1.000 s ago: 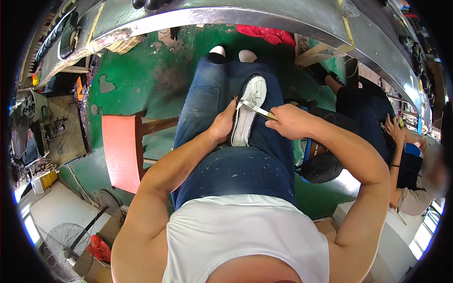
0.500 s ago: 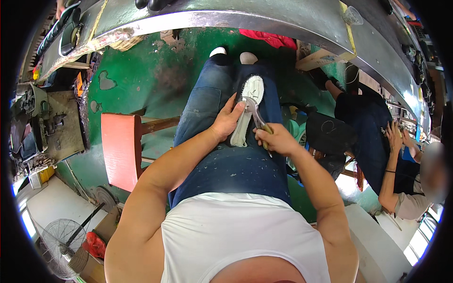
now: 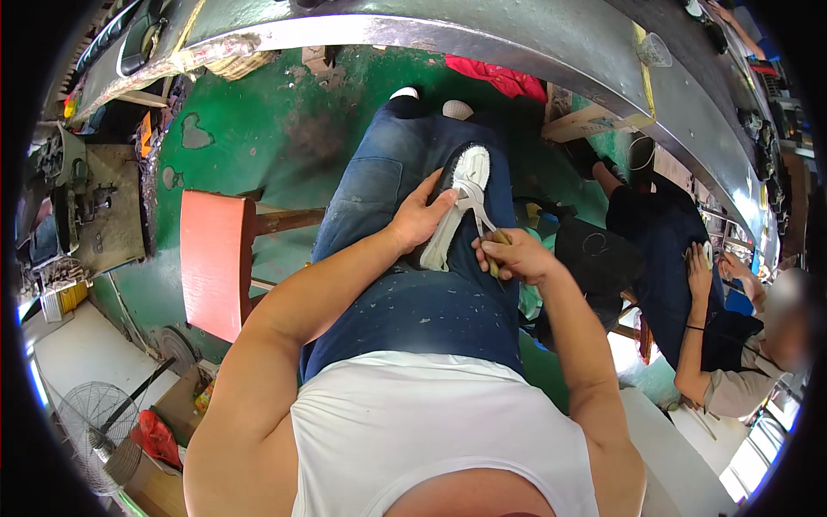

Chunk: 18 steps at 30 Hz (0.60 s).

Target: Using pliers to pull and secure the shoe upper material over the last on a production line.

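Note:
A shoe (image 3: 442,234) lies sole-up along my thighs, its white underside facing me, with wrinkled material gathered around the toe and a dark edge. My left hand (image 3: 418,217) is wrapped around the shoe's left side, thumb lying on the underside near the middle. In my right hand (image 3: 519,257) are metal pincers (image 3: 480,214) with yellowish handles. Their jaws touch the white underside just below the toe part, beside my left thumb. The two handles stand somewhat apart within my fingers. My left fingertips are hidden behind the shoe.
A metal-topped bench (image 3: 362,33) runs across the far side. To my left stands a red-backed chair (image 3: 217,263), with a fan (image 3: 99,435) behind it. A seated co-worker (image 3: 698,302) works at my right, near a black-covered seat (image 3: 594,258). Red cloth (image 3: 500,76) lies beneath the bench.
The pincers' handles have spread apart, and the jaws have shifted slightly across the shoe's underside. My right hand has moved a little right and down. My left hand keeps its hold.

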Each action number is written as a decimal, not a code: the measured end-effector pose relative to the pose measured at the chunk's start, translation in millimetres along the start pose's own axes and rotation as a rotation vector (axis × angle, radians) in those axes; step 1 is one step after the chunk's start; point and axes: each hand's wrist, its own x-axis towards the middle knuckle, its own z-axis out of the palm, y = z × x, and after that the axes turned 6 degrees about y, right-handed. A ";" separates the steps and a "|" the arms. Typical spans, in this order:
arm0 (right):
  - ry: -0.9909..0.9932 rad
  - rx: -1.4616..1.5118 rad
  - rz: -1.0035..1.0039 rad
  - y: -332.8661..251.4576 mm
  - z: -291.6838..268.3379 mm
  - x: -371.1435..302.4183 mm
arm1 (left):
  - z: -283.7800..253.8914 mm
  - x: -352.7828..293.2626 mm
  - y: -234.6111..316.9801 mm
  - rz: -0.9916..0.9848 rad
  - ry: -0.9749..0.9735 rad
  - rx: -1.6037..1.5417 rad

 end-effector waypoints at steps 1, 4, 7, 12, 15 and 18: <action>0.002 -0.009 0.057 -9.8 -2.6 -3.7 | 0.1 -0.3 2.5 -0.001 -0.002 0.001; 0.065 -0.198 0.032 -40.9 -1.9 -25.1 | 2.5 2.2 8.7 -0.042 0.036 0.085; 0.171 -0.467 -0.032 -65.3 7.4 -37.2 | -0.5 8.7 -3.5 -0.040 0.106 0.191; 0.448 -0.988 -0.565 -59.5 24.8 -8.6 | 4.0 10.5 -5.0 0.013 0.120 0.316; 0.434 -1.182 -0.452 -63.6 20.6 -5.9 | -1.7 5.6 2.1 -0.079 0.094 0.318; 0.431 -1.188 -0.497 -50.9 21.2 -2.8 | -0.7 -0.1 8.7 -0.044 0.043 0.337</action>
